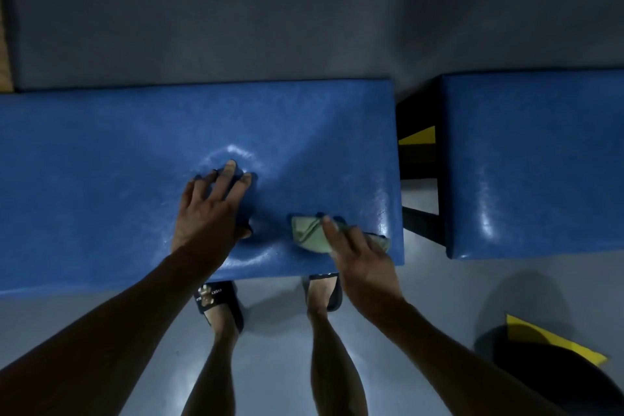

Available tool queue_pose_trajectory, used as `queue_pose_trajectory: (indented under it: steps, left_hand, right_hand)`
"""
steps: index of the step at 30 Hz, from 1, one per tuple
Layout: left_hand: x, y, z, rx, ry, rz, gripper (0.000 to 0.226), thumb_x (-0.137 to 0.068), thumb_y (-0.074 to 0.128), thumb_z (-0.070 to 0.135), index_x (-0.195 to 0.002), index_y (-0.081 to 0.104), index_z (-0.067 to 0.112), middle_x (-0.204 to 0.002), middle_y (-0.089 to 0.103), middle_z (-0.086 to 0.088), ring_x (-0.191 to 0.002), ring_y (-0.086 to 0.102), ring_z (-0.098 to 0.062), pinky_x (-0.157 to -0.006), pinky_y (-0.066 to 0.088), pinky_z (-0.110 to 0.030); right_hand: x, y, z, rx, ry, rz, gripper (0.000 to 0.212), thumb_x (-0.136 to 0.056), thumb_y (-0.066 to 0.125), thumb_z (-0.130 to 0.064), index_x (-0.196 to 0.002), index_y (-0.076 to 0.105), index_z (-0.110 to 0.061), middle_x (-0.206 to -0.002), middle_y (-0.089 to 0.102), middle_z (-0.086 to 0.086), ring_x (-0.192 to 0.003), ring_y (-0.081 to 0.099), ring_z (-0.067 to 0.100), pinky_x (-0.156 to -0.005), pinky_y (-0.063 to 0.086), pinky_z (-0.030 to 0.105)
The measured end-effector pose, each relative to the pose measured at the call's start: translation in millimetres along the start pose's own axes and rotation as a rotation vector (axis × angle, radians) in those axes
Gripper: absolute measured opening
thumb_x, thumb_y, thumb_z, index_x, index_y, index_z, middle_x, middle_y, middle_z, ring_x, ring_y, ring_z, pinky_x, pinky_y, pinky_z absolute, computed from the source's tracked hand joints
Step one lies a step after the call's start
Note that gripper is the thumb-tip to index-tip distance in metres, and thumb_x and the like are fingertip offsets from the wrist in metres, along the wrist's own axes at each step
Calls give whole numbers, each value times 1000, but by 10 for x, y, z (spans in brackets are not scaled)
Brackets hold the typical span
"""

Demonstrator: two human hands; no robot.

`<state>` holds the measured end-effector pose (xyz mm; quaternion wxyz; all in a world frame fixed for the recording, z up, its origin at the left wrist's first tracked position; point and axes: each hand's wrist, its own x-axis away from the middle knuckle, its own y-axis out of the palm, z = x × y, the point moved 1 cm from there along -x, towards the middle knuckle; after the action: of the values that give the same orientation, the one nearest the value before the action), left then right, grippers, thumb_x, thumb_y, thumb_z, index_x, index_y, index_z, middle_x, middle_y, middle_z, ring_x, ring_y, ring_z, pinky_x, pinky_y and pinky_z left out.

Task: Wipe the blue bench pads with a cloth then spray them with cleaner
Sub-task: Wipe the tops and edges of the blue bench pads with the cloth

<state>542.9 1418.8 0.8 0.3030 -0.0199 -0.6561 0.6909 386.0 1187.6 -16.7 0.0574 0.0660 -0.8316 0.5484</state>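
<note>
On near pad (118,159): left hand (209,209), grip spread, fingers pressing flat and denting the vinyl. Right hand (364,267), grip pinching a green cloth (309,233) against the pad's right front corner. Second pad (533,159): just beside, across a gap with dark frame (418,159); untouched by either hand. Floor (277,348): grey, sandalled feet below the pad. Status, judged: wiping stage under way; second pad and all spraying likely left. Cleaner: none in view.
</note>
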Motion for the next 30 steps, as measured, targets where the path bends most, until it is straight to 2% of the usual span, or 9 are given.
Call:
queue_pose_trajectory:
  steps: [3, 7, 11, 13, 16, 19, 23, 26, 30]
  left_hand:
    - [31, 1, -36, 30, 6, 13, 106, -49, 94, 38, -142, 46, 23, -153, 42, -8, -130, 44, -39, -112, 33, -54]
    - [60, -23, -149, 79, 59, 32, 107, -56, 91, 42, -148, 40, 26, -156, 38, -4, -135, 40, -35, -115, 26, -53]
    - [163, -55, -358, 146, 102, 58, 102, -68, 84, 44, -153, 30, 28, -159, 34, -2, -138, 34, -33, -117, 23, -51]
    - [246, -44, -515, 150, 118, 65, 99, -69, 83, 43, -153, 32, 26, -159, 33, -2, -138, 33, -33, -116, 24, -52]
    - [350, -15, -735, 126, 118, 60, 95, -72, 83, 40, -151, 35, 24, -159, 32, -3, -139, 31, -33, -115, 26, -55]
    - [422, -18, -874, 120, 89, 56, 91, -76, 80, 40, -153, 33, 25, -160, 30, -2, -140, 30, -32, -116, 27, -54]
    - [467, -35, -969, 137, 80, 62, 87, -78, 78, 38, -152, 34, 25, -159, 32, -2, -140, 32, -32, -114, 29, -54]
    - [498, -56, -1038, 147, 56, 59, 84, -79, 77, 39, -151, 35, 26, -159, 32, -2, -141, 30, -31, -115, 27, -53]
    - [548, -68, -1165, 162, 40, 63, 79, -82, 75, 37, -150, 38, 24, -158, 34, -4, -140, 32, -32, -114, 28, -54]
  right_hand:
    - [-98, -199, 224, 27, -117, -74, 65, -85, 58, -2, -147, 48, -16, -117, 62, 10, -79, 66, 23, -58, 53, 27]
    - [-290, -362, 607, 40, 200, 77, 40, -104, 45, -23, -143, 50, -17, -109, 59, 12, -69, 60, 22, -56, 42, 22]
    - [-277, -168, 236, -123, 553, 218, 39, -104, 47, -27, -141, 50, -14, -117, 57, 14, -88, 63, 29, -73, 55, 36]
    - [-235, 64, -187, -211, 625, 273, 37, -103, 48, -22, -139, 49, -15, -118, 58, 13, -93, 63, 26, -78, 58, 40]
    - [-187, 438, -939, -272, 455, 261, 37, -97, 60, -16, -134, 55, -13, -109, 61, 9, -83, 62, 16, -70, 51, 25]
    - [-194, 549, -1374, -266, 212, 107, 36, -101, 53, -21, -137, 51, -15, -109, 63, 5, -75, 67, 19, -64, 56, 28]
    - [-241, 309, -917, -91, 40, -18, 48, -93, 56, -22, -140, 51, -24, -113, 63, 3, -73, 69, 29, -58, 58, 35]
    - [-283, -48, -250, -100, 253, 93, 39, -99, 43, -24, -137, 52, -24, -118, 61, 7, -91, 67, 31, -70, 58, 40]
    - [-349, -67, -15, -75, 679, 313, 33, -102, 48, -23, -130, 55, -7, -118, 62, 17, -98, 64, 36, -76, 41, 29]
